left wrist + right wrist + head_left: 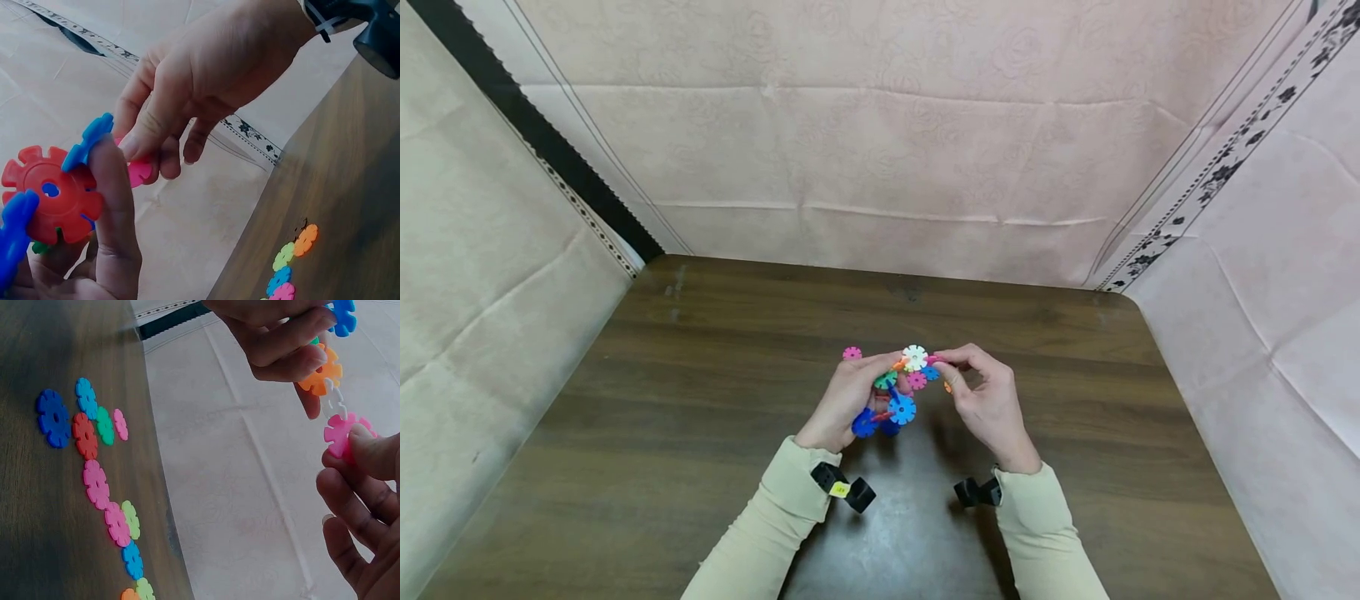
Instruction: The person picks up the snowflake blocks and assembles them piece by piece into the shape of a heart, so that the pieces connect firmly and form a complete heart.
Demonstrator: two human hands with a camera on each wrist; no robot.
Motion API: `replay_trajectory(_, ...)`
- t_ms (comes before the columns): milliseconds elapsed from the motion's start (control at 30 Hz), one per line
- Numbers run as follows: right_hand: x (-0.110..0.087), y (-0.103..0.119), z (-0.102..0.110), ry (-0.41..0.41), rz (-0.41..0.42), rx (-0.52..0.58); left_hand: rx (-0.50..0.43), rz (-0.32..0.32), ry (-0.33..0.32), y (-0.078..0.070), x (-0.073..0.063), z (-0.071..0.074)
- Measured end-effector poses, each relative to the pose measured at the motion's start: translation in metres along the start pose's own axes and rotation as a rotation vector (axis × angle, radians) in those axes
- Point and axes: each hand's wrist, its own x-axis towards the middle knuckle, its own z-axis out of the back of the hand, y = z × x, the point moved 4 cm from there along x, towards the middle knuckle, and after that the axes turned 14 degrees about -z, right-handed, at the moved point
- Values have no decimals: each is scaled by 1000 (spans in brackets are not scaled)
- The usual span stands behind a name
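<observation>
Sleeves (760,529) of pale cloth come nearest to us, each with a black camera (842,486) at the wrist. Just beyond them we find the two hands close together but not clasped, joined by a cluster of notched plastic discs that they hold above the table. The left hand (848,396) curls its fingers round the cluster; near its palm we see a dark blue disc (865,422) and a light blue disc (902,408), and the left wrist view gives us a red disc (53,194) beside its upright finger. The right hand (992,400) pinches a pink disc (340,432) between thumb and fingers. From the right wrist view, we make out a white disc (334,400) seen nearly edge-on, between the pink one and an orange disc (324,369) at the left hand's fingertips.

Under the hands lies the brown wooden table (625,400). We see a line of discs (95,484) on it, in pink, red, green and blue among other colours; whether they are linked, we cannot tell. Farthest off, we see a creased pale cloth (880,150) rising behind the table, with a black strip (550,142) at the left corner and a floral border (1225,158) at the right.
</observation>
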Motion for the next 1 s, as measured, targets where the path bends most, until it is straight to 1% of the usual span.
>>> replay_trajectory(67,0,0,0,1,13,-3,11,-7,10,0,-1,-1)
replay_trajectory(267,0,2,0,-16,44,1,3,-8,61,2,-1,-6)
replay_trajectory(400,0,1,0,-13,21,8,-6,0,71,2,-1,-7)
replay_trajectory(467,0,-1,-1,21,-28,22,-9,-5,67,2,-1,-7)
replay_trajectory(567,-1,-6,-2,108,-149,30,-6,-11,66,2,0,-6)
replay_trajectory(600,-1,-4,-1,140,-196,26,-3,-10,61,2,0,-6)
replay_trajectory(667,0,-10,2,183,-267,21,10,-5,45,4,0,-4)
replay_trajectory(733,3,-18,11,186,-317,0,26,2,16,5,0,-1)
replay_trajectory(800,9,-30,22,157,-364,-44,27,0,-9,4,0,2)
replay_trajectory(867,15,-47,32,127,-413,-110,25,-9,-16,2,0,4)
replay_trajectory(900,17,-55,35,125,-449,-157,19,-13,-17,1,0,5)
replay_trajectory(1000,20,-76,39,167,-544,-287,14,-20,-17,0,-1,6)
